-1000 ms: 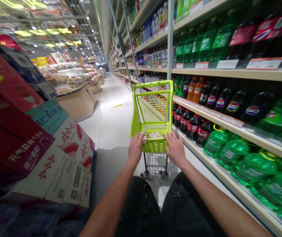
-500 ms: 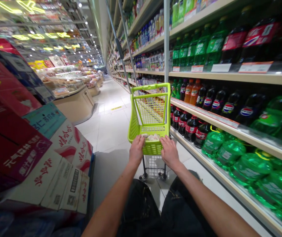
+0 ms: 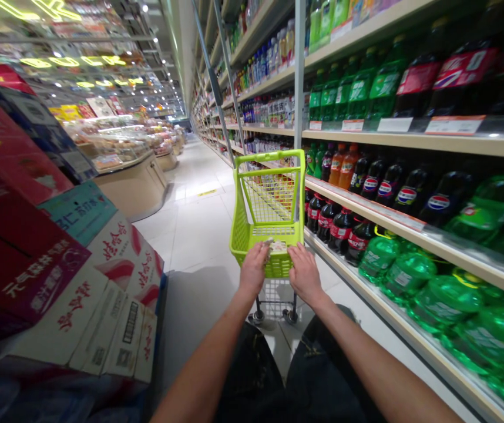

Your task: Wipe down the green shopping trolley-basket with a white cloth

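Observation:
A small lime-green shopping cart [image 3: 239,220] stands upright on the floor directly ahead of me. My left hand [image 3: 254,264] grips its near rim, left of the middle, with the fingertips reaching over the edge. On the right part of the same rim, my right hand [image 3: 303,267] is closed in the same way, thumb turned inward. Between the hands a pale, whitish item [image 3: 278,247] lies in the basket. Fingers and rim hide part of it, and its kind cannot be made out.
Shelves of soda bottles [image 3: 382,82] line the right side close to the cart. Stacked drink cartons [image 3: 115,247] rise on the left. A rounded display counter [image 3: 133,188] stands farther along the left. The tiled aisle floor [image 3: 199,235] runs ahead between them.
My left hand has slid a little to the right along the rim, closer to my right hand. The pale item looks partly covered by it. Cart and shelves hold almost the same place.

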`<action>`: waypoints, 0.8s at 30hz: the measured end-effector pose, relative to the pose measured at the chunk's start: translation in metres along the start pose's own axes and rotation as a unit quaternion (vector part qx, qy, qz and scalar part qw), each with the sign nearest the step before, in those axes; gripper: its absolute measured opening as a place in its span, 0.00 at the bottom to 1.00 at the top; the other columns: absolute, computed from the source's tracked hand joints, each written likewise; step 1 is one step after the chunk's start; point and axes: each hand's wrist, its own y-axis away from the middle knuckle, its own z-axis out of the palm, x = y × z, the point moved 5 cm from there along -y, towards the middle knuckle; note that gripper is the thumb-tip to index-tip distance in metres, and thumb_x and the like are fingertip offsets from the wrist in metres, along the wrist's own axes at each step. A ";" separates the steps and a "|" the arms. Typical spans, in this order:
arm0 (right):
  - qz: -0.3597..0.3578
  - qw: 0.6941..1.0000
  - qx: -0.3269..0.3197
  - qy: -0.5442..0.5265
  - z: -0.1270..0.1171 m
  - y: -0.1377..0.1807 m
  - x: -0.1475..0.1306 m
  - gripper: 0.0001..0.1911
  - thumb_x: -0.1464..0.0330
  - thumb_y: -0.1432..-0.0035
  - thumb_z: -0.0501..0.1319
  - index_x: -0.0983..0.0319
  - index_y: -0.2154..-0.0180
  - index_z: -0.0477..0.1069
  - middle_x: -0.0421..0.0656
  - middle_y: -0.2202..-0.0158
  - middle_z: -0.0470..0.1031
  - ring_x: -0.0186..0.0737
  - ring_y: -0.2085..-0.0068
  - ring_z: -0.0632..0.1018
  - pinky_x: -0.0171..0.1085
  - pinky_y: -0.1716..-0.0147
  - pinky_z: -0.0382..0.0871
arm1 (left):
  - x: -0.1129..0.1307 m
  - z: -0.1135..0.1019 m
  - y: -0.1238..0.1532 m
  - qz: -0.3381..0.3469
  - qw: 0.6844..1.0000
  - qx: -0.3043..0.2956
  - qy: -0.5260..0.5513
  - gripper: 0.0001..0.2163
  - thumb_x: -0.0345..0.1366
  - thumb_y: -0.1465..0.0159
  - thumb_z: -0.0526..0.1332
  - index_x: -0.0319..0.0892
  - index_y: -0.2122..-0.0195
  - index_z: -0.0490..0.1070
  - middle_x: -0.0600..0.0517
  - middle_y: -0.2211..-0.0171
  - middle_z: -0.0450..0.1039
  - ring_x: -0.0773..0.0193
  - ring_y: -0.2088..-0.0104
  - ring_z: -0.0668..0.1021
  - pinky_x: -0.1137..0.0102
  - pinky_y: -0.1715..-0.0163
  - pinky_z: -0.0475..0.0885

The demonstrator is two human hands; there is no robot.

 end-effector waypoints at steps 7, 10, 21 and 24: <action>-0.011 1.000 -0.013 -0.002 -0.003 0.001 0.006 0.27 0.79 0.52 0.47 0.66 0.48 0.62 0.48 0.47 0.65 0.44 0.42 0.58 0.51 0.46 0.52 | 0.003 0.001 -0.006 0.023 0.999 0.002 0.029 0.20 0.25 0.41 0.50 0.39 0.46 0.60 0.44 0.49 0.66 0.61 0.47 0.67 0.61 0.47 0.63; -0.008 1.000 -0.008 -0.009 -0.003 0.000 0.004 0.28 0.79 0.52 0.48 0.66 0.48 0.61 0.49 0.46 0.64 0.45 0.42 0.58 0.51 0.47 0.53 | -0.027 -0.016 -0.008 -0.076 0.997 0.030 0.012 0.20 0.25 0.42 0.52 0.41 0.48 0.62 0.45 0.49 0.67 0.59 0.48 0.69 0.61 0.49 0.65; -0.003 1.000 0.003 0.003 -0.003 0.001 0.005 0.27 0.79 0.53 0.47 0.66 0.49 0.63 0.49 0.47 0.65 0.45 0.42 0.59 0.50 0.47 0.53 | 0.050 0.019 -0.014 0.063 0.997 -0.042 -0.030 0.13 0.29 0.39 0.52 0.39 0.53 0.66 0.42 0.51 0.68 0.59 0.49 0.69 0.60 0.50 0.64; -0.001 1.000 -0.008 0.005 -0.006 0.000 0.009 0.28 0.79 0.53 0.47 0.66 0.49 0.62 0.48 0.47 0.65 0.45 0.42 0.59 0.51 0.47 0.52 | 0.030 0.011 -0.009 0.070 0.996 -0.045 -0.026 0.14 0.28 0.40 0.52 0.41 0.53 0.67 0.44 0.50 0.67 0.60 0.49 0.68 0.61 0.49 0.64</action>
